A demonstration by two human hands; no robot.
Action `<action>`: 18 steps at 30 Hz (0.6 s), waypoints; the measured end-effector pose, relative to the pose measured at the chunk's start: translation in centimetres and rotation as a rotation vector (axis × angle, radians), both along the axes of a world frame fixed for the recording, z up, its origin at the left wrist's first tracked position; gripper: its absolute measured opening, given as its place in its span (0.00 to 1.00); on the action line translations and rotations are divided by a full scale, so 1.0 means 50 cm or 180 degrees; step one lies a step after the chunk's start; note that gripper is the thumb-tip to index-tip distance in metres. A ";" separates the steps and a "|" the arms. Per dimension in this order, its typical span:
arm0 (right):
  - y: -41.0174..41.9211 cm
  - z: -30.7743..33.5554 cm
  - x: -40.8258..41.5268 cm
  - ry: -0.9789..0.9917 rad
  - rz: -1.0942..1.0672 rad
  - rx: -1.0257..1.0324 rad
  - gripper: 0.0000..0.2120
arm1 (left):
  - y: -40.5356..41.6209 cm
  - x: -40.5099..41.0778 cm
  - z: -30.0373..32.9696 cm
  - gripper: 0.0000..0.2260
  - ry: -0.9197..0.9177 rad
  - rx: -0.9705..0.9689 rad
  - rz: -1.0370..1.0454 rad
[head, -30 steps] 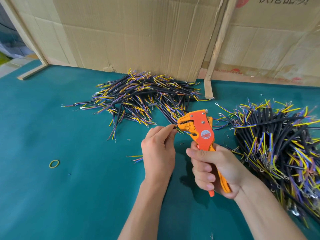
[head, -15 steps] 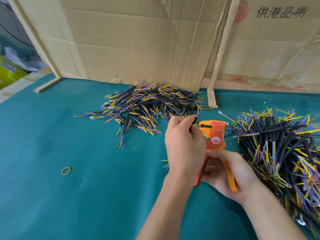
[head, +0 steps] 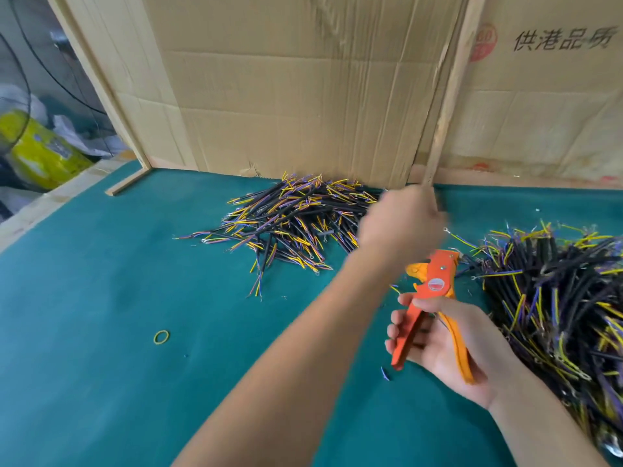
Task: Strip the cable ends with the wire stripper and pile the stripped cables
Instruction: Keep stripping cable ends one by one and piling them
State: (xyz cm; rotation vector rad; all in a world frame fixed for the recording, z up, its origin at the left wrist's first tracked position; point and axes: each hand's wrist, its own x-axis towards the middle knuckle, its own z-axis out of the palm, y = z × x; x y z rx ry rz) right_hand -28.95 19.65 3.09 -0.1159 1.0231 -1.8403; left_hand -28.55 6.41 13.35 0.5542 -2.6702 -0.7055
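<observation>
An orange wire stripper (head: 435,281) is gripped by its handles in my right hand (head: 448,345), jaws pointing up and away, handles spread apart. My left hand (head: 401,220) reaches forward over the right end of the far pile of black cables (head: 293,217) with yellow and purple wire ends. That hand is motion-blurred, so whether it holds a cable is hidden. A larger heap of similar cables (head: 556,291) lies at the right, beside my right hand.
The green mat (head: 135,264) covers the table. A yellow rubber band (head: 161,337) lies at the left. A small insulation scrap (head: 385,373) sits near my right hand. Cardboard walls (head: 303,96) and a wooden strip (head: 445,112) close off the back.
My left hand left the stripper's jaws and swung forward to the far pile. The stripper's handles went from squeezed to spread. The view tilted upward.
</observation>
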 end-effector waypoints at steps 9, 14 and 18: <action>0.001 0.011 0.006 0.0040 0.0086 -0.0086 0.15 | -0.256 0.144 -0.167 0.17 -0.0835 0.0418 0.2146; -0.001 0.003 -0.002 -0.0086 0.0090 -0.0074 0.17 | -0.254 0.152 -0.163 0.11 -0.0457 0.1233 0.2137; -0.001 0.002 -0.002 -0.0110 0.0138 -0.0050 0.20 | -0.203 0.183 -0.168 0.10 0.0414 0.2196 0.1743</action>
